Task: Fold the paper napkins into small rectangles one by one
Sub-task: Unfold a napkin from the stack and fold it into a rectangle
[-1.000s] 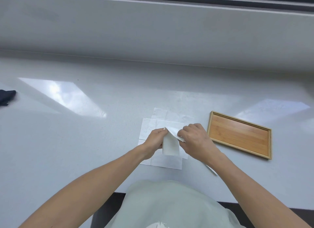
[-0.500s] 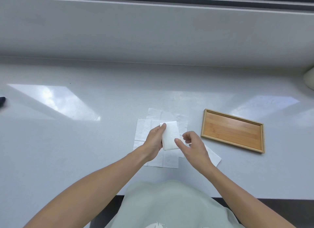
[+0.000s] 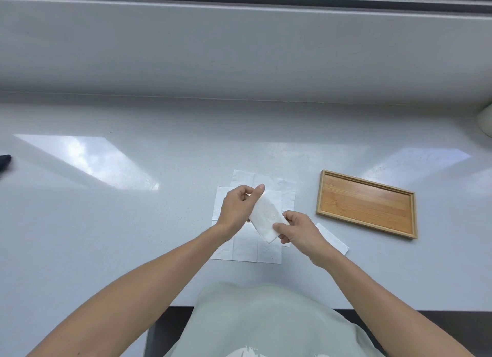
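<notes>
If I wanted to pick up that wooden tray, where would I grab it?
Probably by its two long rims, coming from above. The wooden tray lies flat and empty on the counter, shallow with a raised edge, so fingers can pinch across its narrow width.

Left hand point(image 3: 237, 210) and right hand point(image 3: 298, 230) pinch a folded napkin point(image 3: 266, 218) (tilted) above flat napkins point(image 3: 247, 250)

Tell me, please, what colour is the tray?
Light-brown wood, tray, seen in the head view.
</notes>
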